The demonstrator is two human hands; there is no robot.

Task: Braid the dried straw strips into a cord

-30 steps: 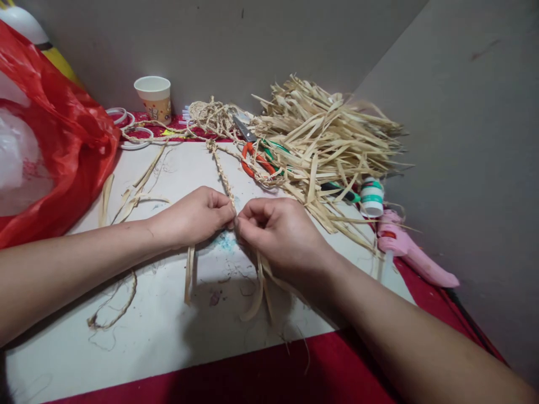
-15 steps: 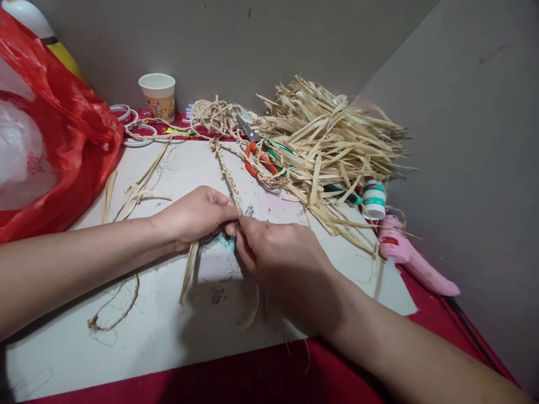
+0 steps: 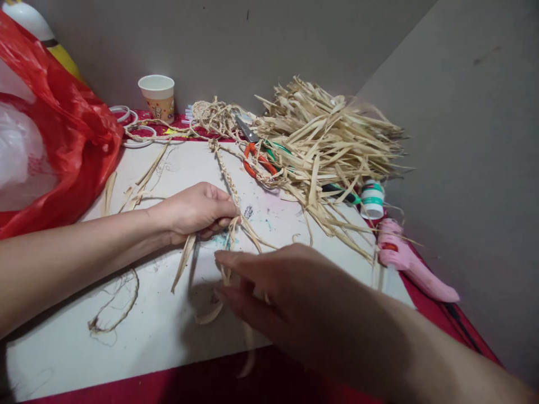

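A pale straw braid [image 3: 226, 177] runs down the white board to my left hand [image 3: 202, 212], which pinches its lower end between thumb and fingers. Loose straw strands [image 3: 251, 232] fan out below that pinch, and one flat strip hangs under the left palm. My right hand [image 3: 269, 286] is below and to the right of the braid's end. Its index finger and thumb are stretched out and apart, with hanging strands close by them; the other fingers are mostly hidden.
Behind the board lie a heap of dry straw [image 3: 332, 129], orange-handled scissors [image 3: 252, 160] and a paper cup [image 3: 157, 98]. A pink glue gun [image 3: 415, 264] and a white-green roll [image 3: 373, 199] sit at right. A red plastic bag [image 3: 80, 140] stands at left.
My right hand has come away from the braid's end, moving down and toward me, and its fingers have spread. The strands now show below my left hand, which stays almost in place.
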